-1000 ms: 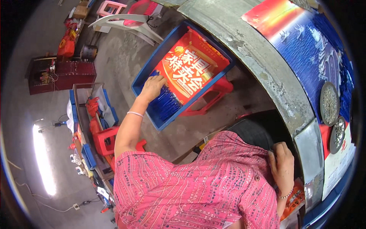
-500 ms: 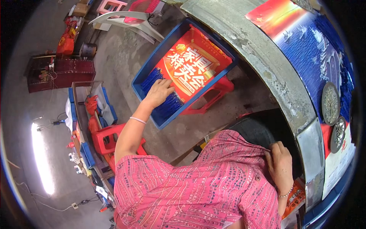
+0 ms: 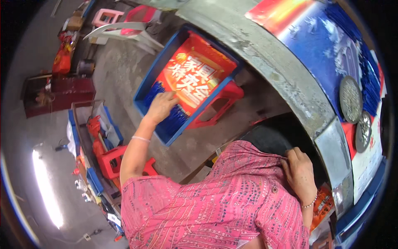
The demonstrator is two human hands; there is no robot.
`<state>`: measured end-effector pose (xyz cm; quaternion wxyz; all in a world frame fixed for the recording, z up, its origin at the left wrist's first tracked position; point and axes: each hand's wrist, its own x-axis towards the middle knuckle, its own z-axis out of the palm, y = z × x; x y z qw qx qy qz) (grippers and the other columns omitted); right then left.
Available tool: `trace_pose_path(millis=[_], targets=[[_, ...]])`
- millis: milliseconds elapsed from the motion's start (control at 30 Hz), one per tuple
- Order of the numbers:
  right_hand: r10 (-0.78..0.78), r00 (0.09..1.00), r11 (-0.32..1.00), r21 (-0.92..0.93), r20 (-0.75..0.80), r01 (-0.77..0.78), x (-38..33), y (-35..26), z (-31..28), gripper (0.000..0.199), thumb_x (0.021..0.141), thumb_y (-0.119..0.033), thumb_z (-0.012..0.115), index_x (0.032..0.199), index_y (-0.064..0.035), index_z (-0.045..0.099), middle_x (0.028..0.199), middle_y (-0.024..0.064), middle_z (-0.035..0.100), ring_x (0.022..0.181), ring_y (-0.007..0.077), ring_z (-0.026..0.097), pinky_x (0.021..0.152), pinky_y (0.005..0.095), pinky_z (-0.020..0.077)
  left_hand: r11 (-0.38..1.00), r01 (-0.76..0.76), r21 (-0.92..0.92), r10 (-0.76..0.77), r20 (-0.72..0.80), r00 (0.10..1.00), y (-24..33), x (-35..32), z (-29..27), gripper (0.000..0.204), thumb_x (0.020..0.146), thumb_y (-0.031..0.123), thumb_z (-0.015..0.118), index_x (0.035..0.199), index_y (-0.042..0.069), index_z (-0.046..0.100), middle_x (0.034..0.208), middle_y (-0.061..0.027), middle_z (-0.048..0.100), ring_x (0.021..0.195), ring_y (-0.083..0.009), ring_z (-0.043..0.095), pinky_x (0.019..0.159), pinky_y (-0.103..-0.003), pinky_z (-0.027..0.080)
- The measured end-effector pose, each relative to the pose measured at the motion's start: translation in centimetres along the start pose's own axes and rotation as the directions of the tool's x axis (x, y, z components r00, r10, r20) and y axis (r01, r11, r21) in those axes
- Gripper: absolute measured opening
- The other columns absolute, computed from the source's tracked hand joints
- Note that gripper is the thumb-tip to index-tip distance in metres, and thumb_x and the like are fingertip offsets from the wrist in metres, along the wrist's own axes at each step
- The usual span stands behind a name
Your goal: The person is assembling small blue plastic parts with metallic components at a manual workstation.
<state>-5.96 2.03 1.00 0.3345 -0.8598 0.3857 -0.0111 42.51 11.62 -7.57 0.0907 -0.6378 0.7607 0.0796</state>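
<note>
Grey concrete floor (image 3: pixel 124 70) spread under a cluttered workshop, with red plastic stools and crates off to one side. On a red stool (image 3: pixel 219 103) sat a blue crate (image 3: pixel 151 81), tilted toward the person, holding a red printed sheet (image 3: pixel 190 79) over a layer of blue sheets (image 3: pixel 172 120). The left hand (image 3: pixel 161 106) rested on the sheet's near edge, fingers curled lightly down onto it; whether they had actually pinched the sheet could not be told from this angle. The right hand (image 3: pixel 299 174) pinched a fold of the pink shirt (image 3: pixel 215 207), fingers closed on the fabric, beside a grey metal bench edge (image 3: pixel 269 62). Because the crate overhung the stool, a firm press or tug at its low corner could probably have tipped it or slid the stack out.
</note>
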Motion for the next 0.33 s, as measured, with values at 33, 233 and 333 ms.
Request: trace_pose_path(millis=[33,233,333], targets=[[0.0,1.0,1.0,0.004,0.011,0.0,-0.2,0.3,0.0,0.016,0.077,-0.008,0.062,0.088,-0.0015,0.052,0.083,0.0157,0.05,0.075,0.0349,0.052,0.066,0.0428,0.0421,0.998,0.011,-0.06,-0.017,-0.104,0.994,0.0,0.9,-0.9,0.028,0.071,-0.002,0.053,0.096,0.005,0.064,0.107,-0.0188,0.061,0.1,-0.0343,0.058,0.085,-0.041,0.046],[-0.112,0.994,0.994,-0.011,-0.017,0.112,0.2,1.2,0.9,0.019,0.076,-0.015,0.064,0.082,-0.005,0.049,0.078,0.0129,0.049,0.07,0.0309,0.053,0.064,0.0403,0.0434,0.925,0.011,-0.379,-0.259,-0.612,0.747,3.3,4.8,-16.2,0.036,0.082,-0.005,0.045,0.114,0.001,0.06,0.115,-0.0137,0.061,0.107,-0.0268,0.057,0.096,-0.037,0.042],[-0.15,0.988,0.989,0.0,-0.027,0.15,0.2,1.0,0.8,0.018,0.078,-0.016,0.062,0.082,-0.0051,0.048,0.078,0.0118,0.051,0.072,0.0291,0.055,0.066,0.0388,0.0439,0.959,-0.002,-0.283,-0.199,-0.679,0.706,3.6,6.0,-22.6,0.037,0.089,0.004,0.052,0.126,0.002,0.052,0.125,-0.0125,0.054,0.112,-0.0214,0.054,0.099,-0.034,0.039]])
